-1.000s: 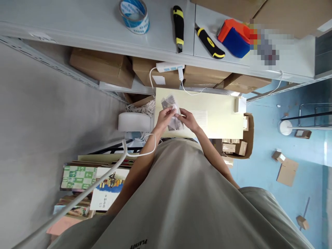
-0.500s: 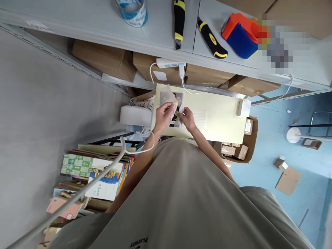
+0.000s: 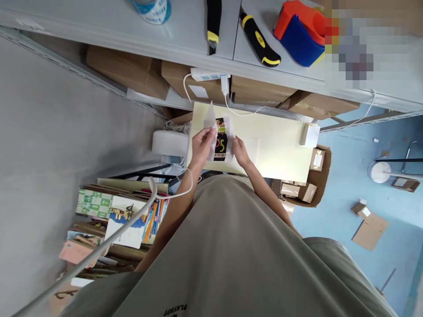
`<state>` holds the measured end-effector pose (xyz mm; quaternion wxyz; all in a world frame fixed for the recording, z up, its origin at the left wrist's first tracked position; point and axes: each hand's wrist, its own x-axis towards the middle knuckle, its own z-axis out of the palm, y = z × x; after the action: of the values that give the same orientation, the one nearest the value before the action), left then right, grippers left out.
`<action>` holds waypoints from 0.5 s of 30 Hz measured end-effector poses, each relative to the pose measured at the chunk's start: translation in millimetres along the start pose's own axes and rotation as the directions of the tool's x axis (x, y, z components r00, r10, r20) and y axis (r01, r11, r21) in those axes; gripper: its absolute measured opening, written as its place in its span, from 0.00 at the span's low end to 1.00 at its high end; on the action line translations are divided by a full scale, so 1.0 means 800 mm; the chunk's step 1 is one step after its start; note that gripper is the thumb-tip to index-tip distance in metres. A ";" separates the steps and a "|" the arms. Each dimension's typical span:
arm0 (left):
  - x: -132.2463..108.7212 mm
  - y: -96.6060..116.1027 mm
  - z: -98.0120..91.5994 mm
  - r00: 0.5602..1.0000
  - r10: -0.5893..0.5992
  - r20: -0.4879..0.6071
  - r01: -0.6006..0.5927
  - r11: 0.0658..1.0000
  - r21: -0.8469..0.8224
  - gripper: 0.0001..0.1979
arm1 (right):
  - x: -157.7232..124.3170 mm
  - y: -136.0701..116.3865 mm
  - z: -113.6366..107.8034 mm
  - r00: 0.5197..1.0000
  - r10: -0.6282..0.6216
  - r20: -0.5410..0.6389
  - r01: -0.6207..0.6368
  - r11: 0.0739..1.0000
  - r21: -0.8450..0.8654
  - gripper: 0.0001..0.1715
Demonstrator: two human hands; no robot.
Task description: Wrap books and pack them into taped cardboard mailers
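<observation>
A small black booklet [image 3: 220,144] with coloured figures on its cover lies face up over the pale yellow tabletop [image 3: 280,147]. Around it is a whitish, see-through wrapping sheet [image 3: 210,115]. My left hand [image 3: 202,146] is closed on the sheet's left flap, pinching it between thumb and fingers so it stands up along the cover's left side. On the other side, my right hand [image 3: 240,151] is closed at the wrapping's right edge; its fingertips are partly hidden. Beside that hand a printed white paper [image 3: 253,149] lies flat.
On the grey shelf [image 3: 185,39] above lie two utility knives [image 3: 214,26] [image 3: 261,42], a tape roll [image 3: 155,11] and a tape dispenser [image 3: 299,35]. A small white box [image 3: 309,135] stands at the table's right end. Books [image 3: 127,220] fill the lower left, near a grey pole [image 3: 99,249].
The flap in my left hand has been drawn left, uncovering more of the black cover. My right hand has shifted slightly right, from the cover to the wrapping's edge. The view has moved a little.
</observation>
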<state>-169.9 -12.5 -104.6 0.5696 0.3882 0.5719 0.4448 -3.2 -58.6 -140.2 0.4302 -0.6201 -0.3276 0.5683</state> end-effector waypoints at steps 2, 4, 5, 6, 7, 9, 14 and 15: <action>-0.004 0.002 0.006 1.000 -0.009 0.008 0.009 1.000 0.008 0.21 | 0.000 0.003 -0.004 1.000 -0.006 0.011 0.006 1.000 -0.001 0.31; -0.008 0.004 0.012 1.000 -0.015 0.017 0.015 1.000 0.009 0.22 | 0.001 0.004 -0.004 0.999 -0.003 0.038 0.003 1.000 0.007 0.30; -0.010 0.004 0.015 1.000 -0.014 0.024 0.014 1.000 0.004 0.22 | 0.001 0.003 -0.003 0.999 0.002 0.050 -0.003 1.000 0.011 0.31; -0.011 0.005 0.017 0.999 -0.012 0.032 0.012 1.000 -0.002 0.22 | 0.000 0.002 -0.001 0.998 0.010 0.055 -0.010 1.000 0.011 0.33; -0.013 0.006 0.019 0.999 -0.008 0.039 0.008 1.000 -0.009 0.23 | 0.000 0.000 0.000 0.998 0.018 0.052 -0.018 1.000 0.004 0.36; -0.015 0.007 0.020 0.999 -0.003 0.046 0.004 1.000 -0.021 0.25 | -0.001 -0.006 0.000 0.999 0.029 0.028 -0.029 0.999 -0.021 0.39; -0.017 0.003 0.018 0.999 -0.026 0.029 0.027 0.999 -0.038 0.26 | -0.008 -0.022 -0.015 0.991 0.089 0.098 -0.096 0.993 0.072 0.39; -0.016 0.002 0.017 0.999 -0.028 0.024 0.029 0.999 -0.042 0.25 | -0.009 -0.023 -0.019 0.984 0.119 0.132 -0.134 0.985 0.112 0.40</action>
<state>-155.8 -23.3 -98.8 0.5904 0.3731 0.5611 0.4442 12.5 -59.9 -121.0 0.4086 -0.5760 -0.2790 0.6508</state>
